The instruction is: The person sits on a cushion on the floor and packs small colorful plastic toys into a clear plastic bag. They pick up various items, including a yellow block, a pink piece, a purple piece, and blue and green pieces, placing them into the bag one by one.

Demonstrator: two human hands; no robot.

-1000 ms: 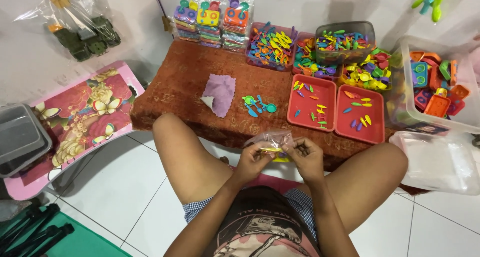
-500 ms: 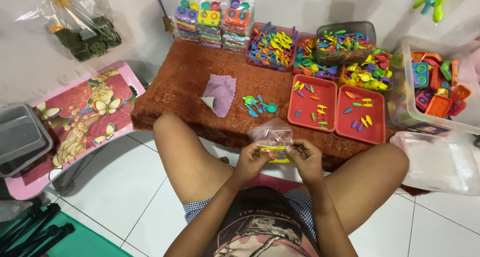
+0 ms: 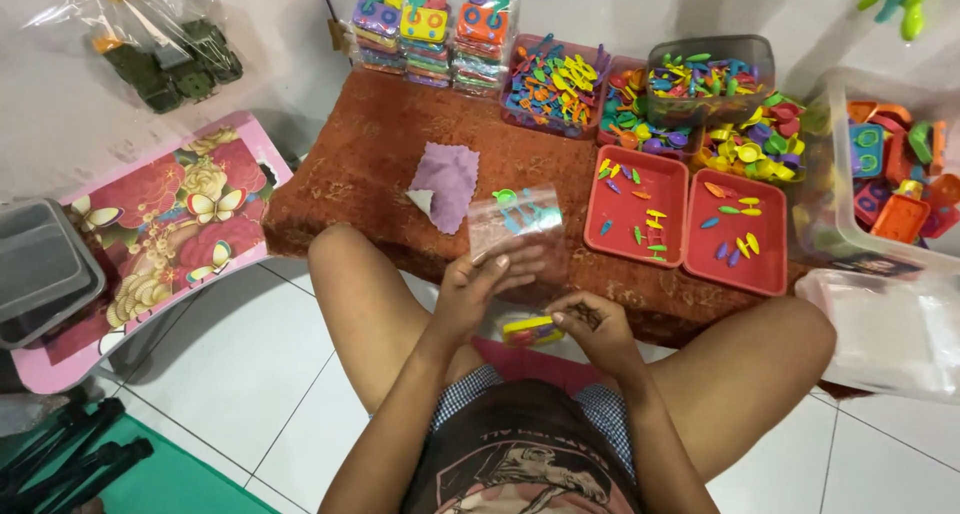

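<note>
Plastic bag [image 3: 515, 224], clear and small, has been lifted from lap level since a second ago and is now held upright over the near edge of the brown cloth table [image 3: 370, 154], pinched at its lower rim by the left hand [image 3: 478, 292]. Below that edge, the right hand [image 3: 590, 326] is closed around yellow toy pieces [image 3: 530, 329], now apart from the bag.

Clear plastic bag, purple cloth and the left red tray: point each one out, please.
clear plastic bag [image 3: 518, 224], head view, on its flat middle above the left hand.
purple cloth [image 3: 447, 182], head view, on its centre.
left red tray [image 3: 628, 214], head view, on a bare patch of its floor.
</note>
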